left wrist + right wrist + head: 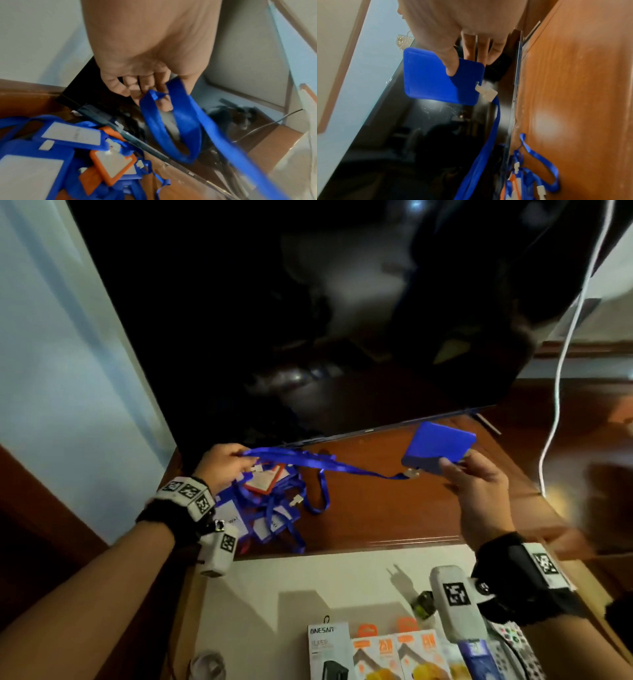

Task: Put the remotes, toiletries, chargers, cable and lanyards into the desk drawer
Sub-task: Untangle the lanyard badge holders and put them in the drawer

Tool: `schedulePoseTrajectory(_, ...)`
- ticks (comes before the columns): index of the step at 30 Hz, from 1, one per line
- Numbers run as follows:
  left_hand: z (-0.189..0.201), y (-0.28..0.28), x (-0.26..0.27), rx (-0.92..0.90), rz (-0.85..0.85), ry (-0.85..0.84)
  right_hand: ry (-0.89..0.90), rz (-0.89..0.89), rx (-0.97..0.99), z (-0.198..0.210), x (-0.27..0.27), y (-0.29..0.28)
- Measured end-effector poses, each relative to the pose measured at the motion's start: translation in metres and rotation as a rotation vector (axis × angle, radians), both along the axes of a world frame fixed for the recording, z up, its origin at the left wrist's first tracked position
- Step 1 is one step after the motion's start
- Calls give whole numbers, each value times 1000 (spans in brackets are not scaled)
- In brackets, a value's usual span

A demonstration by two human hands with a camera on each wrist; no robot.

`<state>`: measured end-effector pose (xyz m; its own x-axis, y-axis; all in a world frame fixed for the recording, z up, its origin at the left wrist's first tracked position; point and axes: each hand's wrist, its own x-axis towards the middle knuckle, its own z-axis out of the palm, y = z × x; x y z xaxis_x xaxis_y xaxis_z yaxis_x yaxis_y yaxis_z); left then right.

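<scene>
My right hand [469, 474] pinches a blue badge holder [439, 451] [436, 79] between thumb and fingers, lifted above the wooden desk [394, 508]. Its blue lanyard strap [308, 462] [180, 121] stretches left to my left hand [226, 465], whose curled fingers [150, 88] grip the strap's loop. Under the left hand lies a heap of blue and orange badge holders with lanyards [263, 508] [60, 155]. In the open drawer [274, 594] at the bottom lie boxed chargers [376, 652] and a remote [513, 648].
A large dark TV screen [308, 320] stands at the back of the desk, close behind both hands. A white cable [561, 354] hangs down at the right. A coiled white cable [209, 666] lies at the drawer's left.
</scene>
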<state>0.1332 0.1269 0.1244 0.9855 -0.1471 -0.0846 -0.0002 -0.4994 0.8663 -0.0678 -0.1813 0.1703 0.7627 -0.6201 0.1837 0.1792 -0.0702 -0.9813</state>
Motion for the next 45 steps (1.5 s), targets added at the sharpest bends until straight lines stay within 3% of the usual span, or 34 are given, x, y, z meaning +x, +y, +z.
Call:
schedulePoseTrajectory(6, 39, -38, -67, -134, -181, -69, -86, 196, -123, -14, -29, 20)
schedulePoseTrajectory(8, 46, -58, -101, -225, -251, 51, -136, 306, -213, -20, -34, 30)
schedulePoseTrajectory(11, 39, -84, -137, -222, -307, 286, -209, 455, -406, -23, -36, 42)
schedulePoseTrajectory(15, 29, -99, -174, -398, -287, 346, -252, 573, -511, -24, -39, 52)
schedulePoseTrajectory(18, 30, -97, -192, -527, -235, 295, -228, 623, -311, -26, -52, 54)
schedulePoseTrajectory(21, 28, -90, -207, -421, -303, 219, -215, 654, -82, -24, -67, 49)
schedulePoseTrajectory(27, 30, -89, -243, -262, -492, 167, 99, 705, 10, -28, -76, 51)
schedulePoseTrajectory(31, 34, -82, -250, -238, -435, 129, 95, 600, -38, -29, -87, 54)
schedulePoseTrajectory(34, 36, -74, -250, -268, -309, 102, 52, 607, 58, -33, -95, 59)
schedulePoseTrajectory(41, 47, -74, -253, -722, -7, 95, 55, 624, 29, -33, -108, 103)
schedulePoseTrajectory(45, 48, -61, -258, -765, -8, 74, 45, 621, -116, -28, -106, 119)
